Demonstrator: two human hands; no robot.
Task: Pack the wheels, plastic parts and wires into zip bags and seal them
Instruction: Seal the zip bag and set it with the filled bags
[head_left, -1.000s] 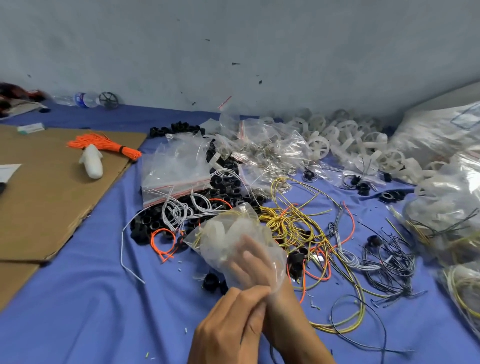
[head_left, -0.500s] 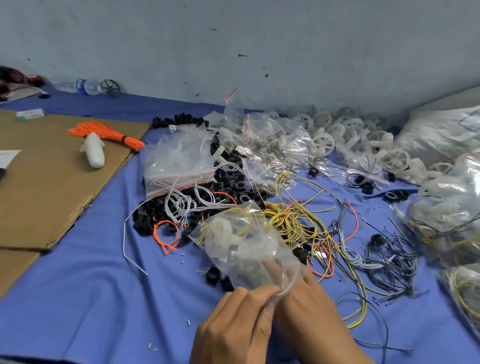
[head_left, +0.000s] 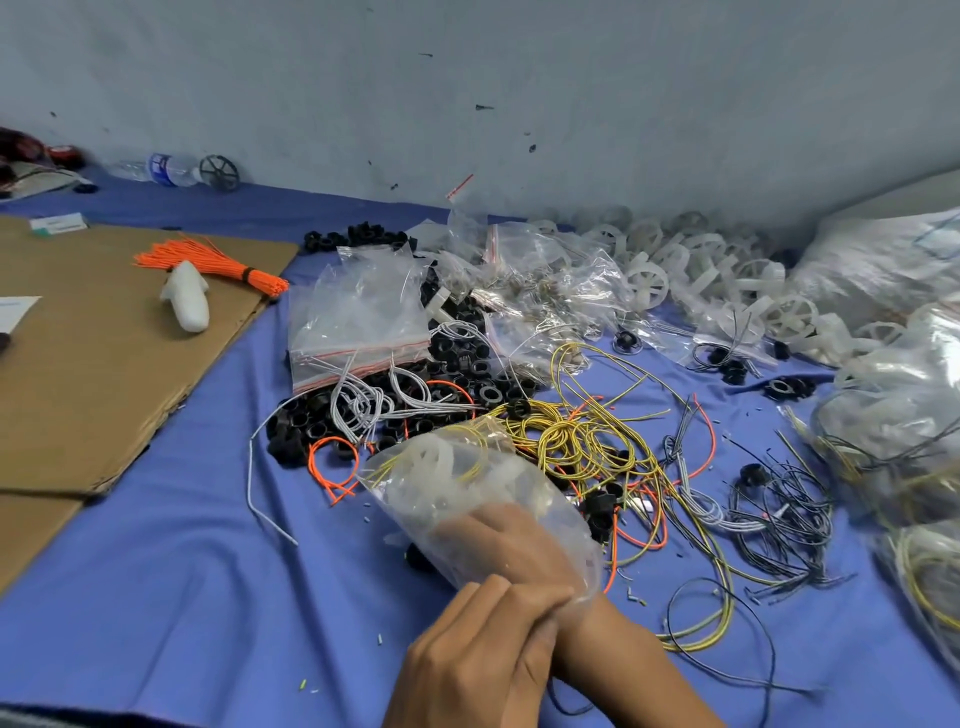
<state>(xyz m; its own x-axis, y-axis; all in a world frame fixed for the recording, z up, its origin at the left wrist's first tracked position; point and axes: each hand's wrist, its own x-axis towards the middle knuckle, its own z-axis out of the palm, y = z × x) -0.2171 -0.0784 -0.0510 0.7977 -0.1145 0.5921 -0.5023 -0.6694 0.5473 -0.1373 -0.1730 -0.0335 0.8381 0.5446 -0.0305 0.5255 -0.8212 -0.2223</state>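
The blue cloth (head_left: 171, 597) lies bare to the left of the hands, as far as the torn edge of the cardboard (head_left: 104, 389); on this side there is room. To the right, the loose yellow wires (head_left: 582, 441) begin just beside the zip bag (head_left: 452, 499), and the heap of black rings (head_left: 457, 358) lies close behind it.

Half a second ago the bag covered only the fingers of the right hand (head_left: 498, 540). Now its mouth reaches the wrist and the whole hand is inside. Through the plastic I cannot tell if these fingers hold something. The left hand (head_left: 483, 660) pinches the rim of the mouth against the right wrist.

The bag is near the bottom middle of the view. Its long axis runs from the mouth, low and right, to the closed end, up and left, where white plastic parts (head_left: 441, 462) sit.
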